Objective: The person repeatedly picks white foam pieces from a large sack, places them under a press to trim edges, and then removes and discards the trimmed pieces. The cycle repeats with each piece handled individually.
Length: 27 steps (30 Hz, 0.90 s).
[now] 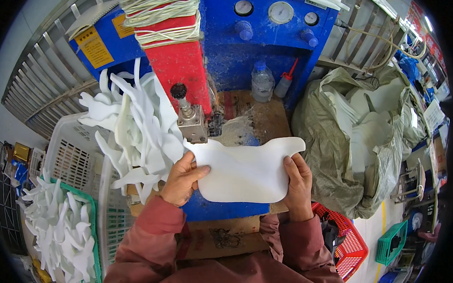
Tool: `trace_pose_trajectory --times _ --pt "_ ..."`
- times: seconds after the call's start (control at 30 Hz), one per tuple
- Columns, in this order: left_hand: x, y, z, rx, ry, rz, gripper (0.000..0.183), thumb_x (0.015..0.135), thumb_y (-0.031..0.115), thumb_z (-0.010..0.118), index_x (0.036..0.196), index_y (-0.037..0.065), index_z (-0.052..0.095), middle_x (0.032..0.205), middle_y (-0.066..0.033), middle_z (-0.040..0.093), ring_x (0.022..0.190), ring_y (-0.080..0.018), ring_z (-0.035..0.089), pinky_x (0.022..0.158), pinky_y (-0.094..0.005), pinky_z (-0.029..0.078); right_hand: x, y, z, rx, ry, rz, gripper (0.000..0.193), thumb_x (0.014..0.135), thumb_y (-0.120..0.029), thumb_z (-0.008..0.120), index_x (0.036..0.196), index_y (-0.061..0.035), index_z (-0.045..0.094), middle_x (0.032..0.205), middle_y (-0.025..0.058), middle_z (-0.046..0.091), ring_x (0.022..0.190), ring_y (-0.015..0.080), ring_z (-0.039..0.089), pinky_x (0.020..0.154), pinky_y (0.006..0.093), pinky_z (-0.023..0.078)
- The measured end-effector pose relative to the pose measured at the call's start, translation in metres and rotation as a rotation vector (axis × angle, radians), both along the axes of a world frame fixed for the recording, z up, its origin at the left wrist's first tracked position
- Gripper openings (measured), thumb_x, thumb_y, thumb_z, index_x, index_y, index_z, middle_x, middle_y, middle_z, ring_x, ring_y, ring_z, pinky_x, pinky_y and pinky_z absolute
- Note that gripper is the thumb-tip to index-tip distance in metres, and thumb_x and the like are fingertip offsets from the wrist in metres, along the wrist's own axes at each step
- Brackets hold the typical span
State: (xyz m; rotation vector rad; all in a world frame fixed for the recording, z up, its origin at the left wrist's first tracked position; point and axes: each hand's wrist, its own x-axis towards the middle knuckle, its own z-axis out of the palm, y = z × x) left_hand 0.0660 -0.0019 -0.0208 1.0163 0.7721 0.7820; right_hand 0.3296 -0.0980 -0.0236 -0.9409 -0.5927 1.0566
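A white, flexible-looking shaped sheet [243,173], probably foam, is stretched between my hands, with a curved upper edge and a horn-like tip at its upper right. My left hand [183,180] pinches its left edge, thumb on top. On the opposite side my right hand [298,184] grips the right edge, with the thumb on the face and the fingers behind. The sheet's upper left corner is right beside the metal head [192,127] under the machine's red arm [174,63]; whether they touch I cannot tell. Below the sheet shows part of a blue surface [223,208].
White curved offcuts [131,122] heap up on the left, over a white crate [74,150]; more fill a green-rimmed basket [61,225]. At right stands a sack [322,145] of white sheets, above a red basket [352,248]. A bottle [262,85] stands behind by the blue gauge panel [302,31].
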Motion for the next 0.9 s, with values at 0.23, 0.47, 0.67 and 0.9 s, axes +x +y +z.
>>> trace_pose_trajectory --times 0.23,0.47,0.67,0.9 --pt "0.014 -0.004 -0.013 -0.035 -0.02 -0.067 0.04 0.098 0.011 0.067 0.136 0.005 0.056 0.103 0.0001 0.069 0.073 -0.0003 0.057 0.052 -0.0161 0.037 0.014 -0.017 -0.009 -0.017 -0.04 -0.046 0.03 0.106 -0.013 0.057 0.13 0.0051 0.063 0.117 0.0079 0.071 0.101 0.0123 0.068 0.087 0.0263 0.054" --pt "0.008 -0.01 -0.017 -0.041 -0.017 -0.052 0.038 0.098 0.009 0.066 0.135 0.006 0.057 0.106 -0.0003 0.068 0.078 -0.0011 0.058 0.055 -0.0169 0.039 0.011 -0.022 -0.018 -0.061 -0.057 -0.027 0.029 0.106 -0.014 0.056 0.129 0.0035 0.063 0.115 0.0056 0.071 0.099 0.0106 0.066 0.087 0.0248 0.052" --pt "-0.015 -0.026 -0.015 -0.075 0.001 0.035 0.047 0.098 0.006 0.065 0.143 0.005 0.054 0.113 -0.0031 0.07 0.079 -0.0026 0.059 0.06 -0.0178 0.041 -0.006 -0.027 -0.035 -0.066 -0.028 0.089 0.029 0.106 -0.012 0.056 0.129 0.0033 0.063 0.116 0.0048 0.069 0.102 0.0094 0.063 0.089 0.0242 0.05" --pt "-0.051 -0.039 -0.03 -0.064 0.168 0.105 0.045 0.097 0.004 0.066 0.141 0.005 0.058 0.114 -0.0043 0.073 0.08 -0.003 0.06 0.063 -0.0189 0.043 -0.027 -0.025 -0.054 -0.113 -0.005 0.155 0.027 0.106 -0.011 0.056 0.128 0.0039 0.063 0.115 0.004 0.069 0.101 0.0091 0.063 0.088 0.0242 0.051"
